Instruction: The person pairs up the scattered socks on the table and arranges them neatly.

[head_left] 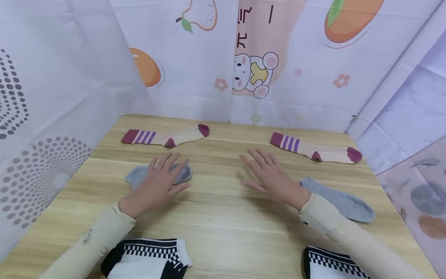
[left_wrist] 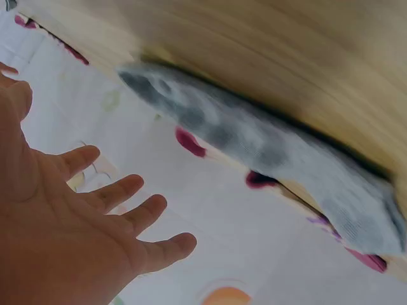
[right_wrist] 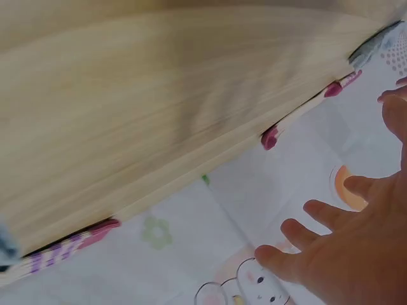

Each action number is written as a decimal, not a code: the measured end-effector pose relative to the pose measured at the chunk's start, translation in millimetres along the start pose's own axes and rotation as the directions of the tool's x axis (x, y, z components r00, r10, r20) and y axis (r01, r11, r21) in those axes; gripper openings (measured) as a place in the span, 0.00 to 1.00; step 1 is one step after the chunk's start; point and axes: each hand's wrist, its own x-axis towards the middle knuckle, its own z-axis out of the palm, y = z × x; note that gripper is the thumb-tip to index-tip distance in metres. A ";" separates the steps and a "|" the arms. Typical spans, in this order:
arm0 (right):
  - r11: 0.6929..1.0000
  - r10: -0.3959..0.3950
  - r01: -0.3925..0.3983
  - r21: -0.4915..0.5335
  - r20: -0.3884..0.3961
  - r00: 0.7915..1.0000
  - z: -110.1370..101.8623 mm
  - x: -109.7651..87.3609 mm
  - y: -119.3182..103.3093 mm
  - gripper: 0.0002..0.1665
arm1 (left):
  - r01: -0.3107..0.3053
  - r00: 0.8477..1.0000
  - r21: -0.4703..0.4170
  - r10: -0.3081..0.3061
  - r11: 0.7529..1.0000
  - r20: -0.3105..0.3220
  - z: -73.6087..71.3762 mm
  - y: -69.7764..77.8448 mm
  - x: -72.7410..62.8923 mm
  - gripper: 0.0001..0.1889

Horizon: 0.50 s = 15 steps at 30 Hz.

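My left hand (head_left: 158, 184) hovers over a grey sock (head_left: 137, 176) on the wooden table, fingers spread and holding nothing. In the left wrist view that grey sock (left_wrist: 254, 136) lies apart from the fingers. My right hand (head_left: 273, 178), also spread and holding nothing, is above the table to the left of a second grey sock (head_left: 343, 199), whose cuff end sits by my wrist. Farther back lie two cream socks with maroon toes and purple stripes, the left striped sock (head_left: 156, 138) and the right striped sock (head_left: 327, 152).
Close to me, a black-and-white checkered sock (head_left: 146, 257) lies at the left and another checkered sock (head_left: 331, 263) at the right, partly under my sleeve. Printed curtains (head_left: 188, 77) hang behind and beside the wooden table (head_left: 223, 224).
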 end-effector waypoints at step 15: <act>0.996 -0.093 0.093 -0.005 0.011 0.996 5.7 47.0 -10.5 0.44 | 0.108 0.994 -0.026 -0.108 0.994 -0.013 -27.0 -45.2 -13.8 0.30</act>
